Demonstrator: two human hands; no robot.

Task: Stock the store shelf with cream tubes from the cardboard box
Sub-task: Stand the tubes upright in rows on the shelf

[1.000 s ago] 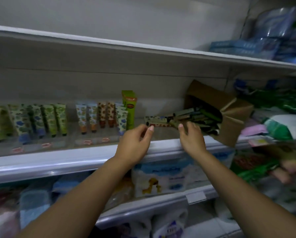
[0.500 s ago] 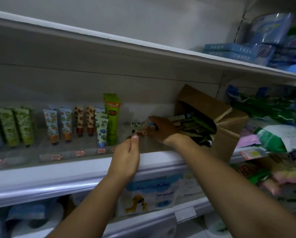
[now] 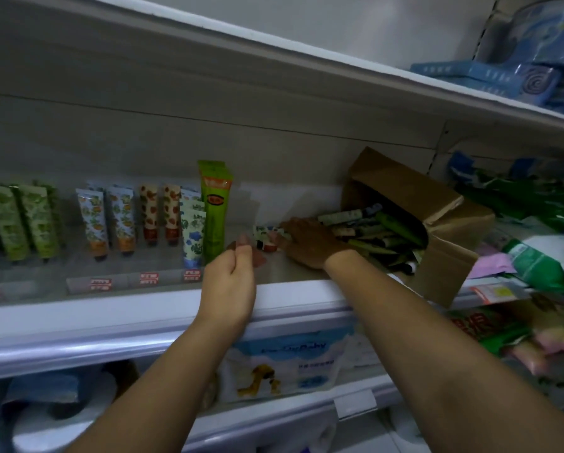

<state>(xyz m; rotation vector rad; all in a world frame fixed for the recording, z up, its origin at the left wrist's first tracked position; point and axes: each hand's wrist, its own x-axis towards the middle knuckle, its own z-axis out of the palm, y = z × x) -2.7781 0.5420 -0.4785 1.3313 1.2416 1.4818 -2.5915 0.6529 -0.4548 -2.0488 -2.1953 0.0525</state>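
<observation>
A cardboard box point(image 3: 450, 223) lies on its side at the right end of the shelf point(image 3: 143, 308), with several cream tubes point(image 3: 382, 230) spilling from its mouth. My right hand point(image 3: 310, 243) lies over the tubes in front of the box and grips a small patterned tube point(image 3: 266, 235) that sticks out to the left. My left hand point(image 3: 231, 282) hovers above the shelf's front edge, just left of that tube, fingers loosely curled and holding nothing. Standing cream tubes point(image 3: 156, 214) line the shelf on the left, beside a tall green tube point(image 3: 214, 207).
An upper shelf point(image 3: 339, 67) overhangs, carrying blue packs point(image 3: 519, 76). Green and white bags point(image 3: 542, 256) crowd the right. Below the shelf edge are a baby-product pack point(image 3: 290, 364) and paper rolls point(image 3: 61, 420). Red price tags point(image 3: 150, 277) run along the front.
My right hand reached in from the shelf's front edge to the tubes before the box and took hold of one. My left hand dropped slightly toward the shelf's front edge.
</observation>
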